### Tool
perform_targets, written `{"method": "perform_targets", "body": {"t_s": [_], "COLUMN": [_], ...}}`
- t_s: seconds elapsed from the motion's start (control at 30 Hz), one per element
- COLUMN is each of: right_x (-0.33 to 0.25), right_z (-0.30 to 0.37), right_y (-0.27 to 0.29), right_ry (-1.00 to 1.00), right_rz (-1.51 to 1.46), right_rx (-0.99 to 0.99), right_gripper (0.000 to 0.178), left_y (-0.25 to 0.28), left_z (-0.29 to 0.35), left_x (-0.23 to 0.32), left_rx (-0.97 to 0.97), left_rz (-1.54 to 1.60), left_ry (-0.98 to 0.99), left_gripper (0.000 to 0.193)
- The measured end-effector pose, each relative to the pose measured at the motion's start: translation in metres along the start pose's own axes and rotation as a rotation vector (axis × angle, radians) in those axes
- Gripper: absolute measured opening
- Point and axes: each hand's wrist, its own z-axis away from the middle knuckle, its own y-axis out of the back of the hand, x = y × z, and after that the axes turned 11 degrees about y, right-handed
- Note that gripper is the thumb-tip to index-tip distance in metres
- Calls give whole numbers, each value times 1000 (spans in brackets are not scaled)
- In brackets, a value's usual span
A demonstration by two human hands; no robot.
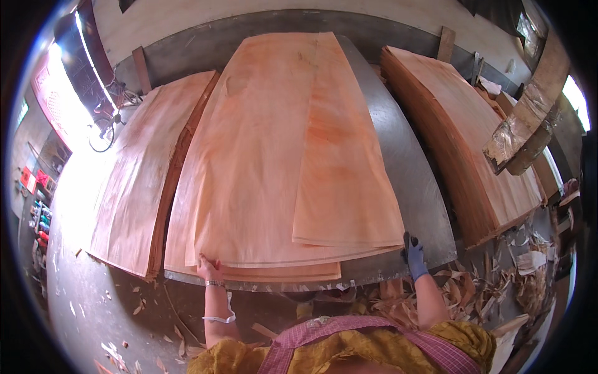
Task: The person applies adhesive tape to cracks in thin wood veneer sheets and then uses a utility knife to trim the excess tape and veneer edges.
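Overlapping wood veneer sheets lie across the table, its grey top exposed on the right. The bare left hand pinches their near edge by the left corner; well apart, the gloved right hand meets the near right corner, its grip unclear. A veneer stack stands left.

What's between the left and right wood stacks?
A grey table with thin, overlapping wood sheets lying on it, as the head view shows.
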Motion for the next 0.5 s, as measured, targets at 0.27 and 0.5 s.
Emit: {"method": "perform_targets", "body": {"t_s": [0.27, 0.5], "right_x": [-49, -107], "right_z": [89, 80], "right_y": [-89, 25], "right_ry": [-97, -272], "right_rz": [-702, -834], "right_rx": [2, -51], "right_gripper": [34, 36], "left_y": [-8, -25], "left_z": [40, 38], "left_x": [-70, -90], "left_rx": [-90, -119], "left_rz": [-94, -144], "left_ry": [238, 173], "left_gripper": [37, 20]}}
